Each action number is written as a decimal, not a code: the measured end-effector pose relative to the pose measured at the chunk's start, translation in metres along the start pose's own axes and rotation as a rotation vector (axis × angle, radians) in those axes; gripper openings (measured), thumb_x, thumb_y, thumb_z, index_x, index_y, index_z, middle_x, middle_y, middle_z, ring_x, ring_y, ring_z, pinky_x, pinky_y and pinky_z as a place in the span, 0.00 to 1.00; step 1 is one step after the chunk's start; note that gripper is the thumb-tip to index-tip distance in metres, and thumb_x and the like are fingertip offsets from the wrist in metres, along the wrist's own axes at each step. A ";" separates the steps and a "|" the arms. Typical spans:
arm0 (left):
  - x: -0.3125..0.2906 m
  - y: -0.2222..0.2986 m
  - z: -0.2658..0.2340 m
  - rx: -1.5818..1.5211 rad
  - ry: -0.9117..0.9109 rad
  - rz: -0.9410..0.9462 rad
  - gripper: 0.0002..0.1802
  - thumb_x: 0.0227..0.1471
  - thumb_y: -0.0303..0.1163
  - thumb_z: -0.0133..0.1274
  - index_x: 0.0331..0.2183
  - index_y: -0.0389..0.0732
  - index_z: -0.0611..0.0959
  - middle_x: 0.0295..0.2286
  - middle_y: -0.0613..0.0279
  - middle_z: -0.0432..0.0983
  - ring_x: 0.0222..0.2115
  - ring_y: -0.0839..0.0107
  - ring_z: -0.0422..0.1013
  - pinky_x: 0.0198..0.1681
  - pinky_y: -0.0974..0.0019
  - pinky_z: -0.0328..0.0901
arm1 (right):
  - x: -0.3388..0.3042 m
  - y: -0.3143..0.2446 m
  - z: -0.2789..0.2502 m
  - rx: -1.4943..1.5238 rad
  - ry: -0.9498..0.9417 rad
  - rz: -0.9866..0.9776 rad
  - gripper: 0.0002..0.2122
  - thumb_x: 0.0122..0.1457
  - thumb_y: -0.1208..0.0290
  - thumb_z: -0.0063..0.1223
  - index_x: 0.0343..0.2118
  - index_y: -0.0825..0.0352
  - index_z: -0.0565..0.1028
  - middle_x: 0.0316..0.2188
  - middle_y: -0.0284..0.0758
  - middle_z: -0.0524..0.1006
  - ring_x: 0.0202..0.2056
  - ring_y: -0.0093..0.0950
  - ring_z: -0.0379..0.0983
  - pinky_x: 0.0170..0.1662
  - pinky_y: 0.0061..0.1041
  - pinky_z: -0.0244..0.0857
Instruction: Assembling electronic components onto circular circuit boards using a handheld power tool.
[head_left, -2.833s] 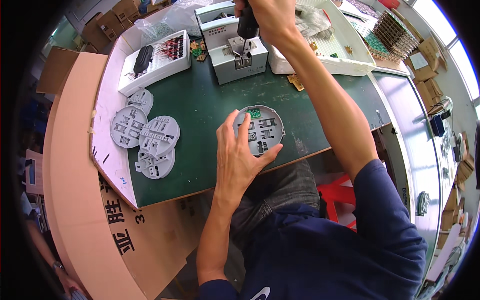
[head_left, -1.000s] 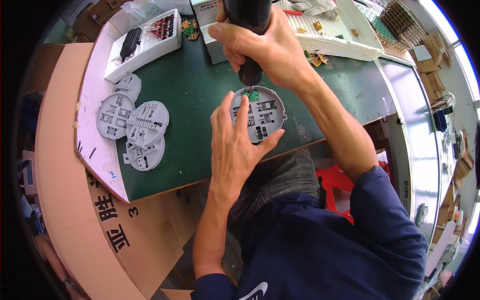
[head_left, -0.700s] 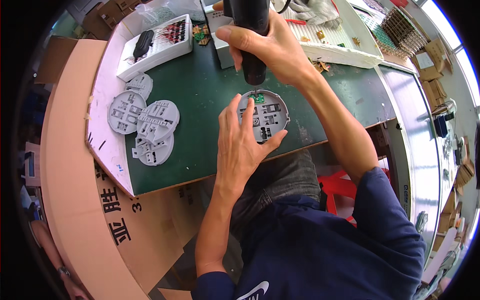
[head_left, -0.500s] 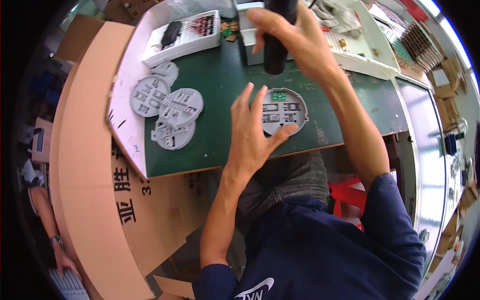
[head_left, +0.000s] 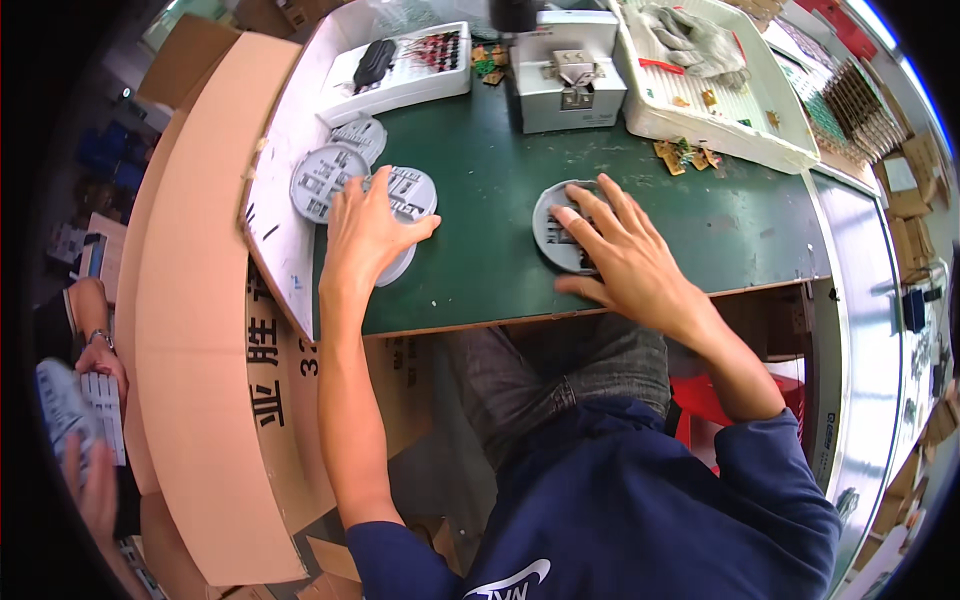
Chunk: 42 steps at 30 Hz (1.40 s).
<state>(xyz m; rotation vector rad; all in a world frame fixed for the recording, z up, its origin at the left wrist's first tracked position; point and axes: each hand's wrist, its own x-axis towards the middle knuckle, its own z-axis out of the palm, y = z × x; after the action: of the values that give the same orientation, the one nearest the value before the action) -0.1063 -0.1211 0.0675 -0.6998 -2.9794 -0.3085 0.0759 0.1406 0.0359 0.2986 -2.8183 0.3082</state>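
Observation:
My left hand (head_left: 368, 235) reaches over a pile of round grey plastic housings (head_left: 412, 187) on the left of the table. Its fingers are spread across the pile, thumb out to the right, and part of the pile is hidden beneath it. My right hand (head_left: 635, 260) lies with fingers apart over a single round grey housing (head_left: 545, 220) with dark slots, covering its right side. Fingertips rest at the housing's far side and the thumb is by its near edge. Above, the dark powered screwdriver (head_left: 513, 14) hangs at the top, out of both hands.
Behind stand a grey box with a metal mechanism (head_left: 575, 110), a white foam tray with wired parts (head_left: 400, 90), and a white tray with gloves (head_left: 790, 145). Small circuit boards (head_left: 685, 156) lie before it. A cardboard sheet (head_left: 190, 330) borders the left, where another person's hands (head_left: 100, 355) work.
My right hand has let go of the screwdriver and come down onto the single housing. My left hand has moved from that housing leftward to the pile.

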 end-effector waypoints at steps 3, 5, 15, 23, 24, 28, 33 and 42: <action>-0.007 0.022 0.001 -0.047 0.139 0.064 0.50 0.42 0.50 0.71 0.61 0.36 0.71 0.53 0.35 0.69 0.56 0.40 0.65 0.60 0.47 0.62 | -0.008 0.009 0.004 -0.015 0.083 0.050 0.31 0.57 0.63 0.65 0.63 0.61 0.68 0.65 0.43 0.66 0.67 0.52 0.57 0.69 0.52 0.53; -0.014 0.046 0.004 -0.236 0.270 0.160 0.48 0.42 0.45 0.71 0.60 0.35 0.71 0.55 0.38 0.67 0.57 0.43 0.64 0.61 0.48 0.61 | -0.014 0.029 0.001 0.114 0.286 0.032 0.23 0.59 0.72 0.62 0.59 0.63 0.73 0.50 0.46 0.78 0.54 0.40 0.75 0.61 0.44 0.65; -0.038 0.122 0.036 -2.226 -0.460 0.030 0.34 0.66 0.53 0.45 0.60 0.33 0.71 0.53 0.50 0.75 0.56 0.57 0.70 0.62 0.56 0.64 | -0.222 0.239 -0.105 0.508 1.200 1.115 0.23 0.69 0.63 0.45 0.64 0.65 0.65 0.59 0.43 0.71 0.55 0.34 0.72 0.50 0.33 0.76; -0.031 0.122 0.056 -1.980 -0.341 -0.238 0.24 0.67 0.44 0.50 0.57 0.39 0.75 0.49 0.60 0.76 0.50 0.73 0.72 0.56 0.63 0.67 | -0.398 0.294 -0.138 -0.677 0.332 1.797 0.28 0.65 0.55 0.49 0.65 0.63 0.68 0.60 0.50 0.72 0.60 0.48 0.69 0.67 0.47 0.54; -0.031 0.121 0.055 -1.894 -0.345 -0.107 0.25 0.68 0.34 0.47 0.62 0.35 0.70 0.55 0.57 0.72 0.54 0.72 0.69 0.59 0.65 0.64 | -0.393 0.290 -0.138 -0.781 0.396 1.628 0.26 0.66 0.57 0.49 0.64 0.62 0.69 0.59 0.49 0.73 0.61 0.46 0.68 0.67 0.46 0.54; -0.036 0.124 0.068 -1.635 -0.120 0.008 0.32 0.64 0.19 0.41 0.68 0.34 0.59 0.62 0.47 0.63 0.61 0.64 0.63 0.66 0.63 0.55 | -0.268 0.227 -0.128 -0.380 0.722 1.070 0.17 0.71 0.66 0.49 0.60 0.57 0.74 0.53 0.40 0.79 0.50 0.31 0.77 0.50 0.32 0.73; -0.064 0.130 0.065 -0.791 0.126 0.245 0.31 0.63 0.25 0.50 0.66 0.38 0.66 0.70 0.42 0.43 0.70 0.46 0.46 0.70 0.51 0.48 | -0.080 0.111 -0.066 0.265 0.357 0.637 0.17 0.65 0.74 0.56 0.56 0.57 0.77 0.35 0.35 0.81 0.35 0.23 0.76 0.37 0.28 0.72; -0.063 0.119 0.048 -0.428 0.164 0.459 0.21 0.49 0.37 0.68 0.45 0.43 0.86 0.49 0.60 0.78 0.51 0.53 0.67 0.54 0.54 0.65 | -0.017 0.140 -0.010 0.091 0.338 0.341 0.16 0.57 0.82 0.60 0.49 0.61 0.78 0.44 0.43 0.75 0.41 0.44 0.77 0.45 0.39 0.72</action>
<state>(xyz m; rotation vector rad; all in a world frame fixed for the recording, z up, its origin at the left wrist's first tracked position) 0.0019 -0.0343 0.0348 -1.2907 -2.5144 -0.9243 0.0621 0.2795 0.0154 -0.2036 -2.5124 0.5083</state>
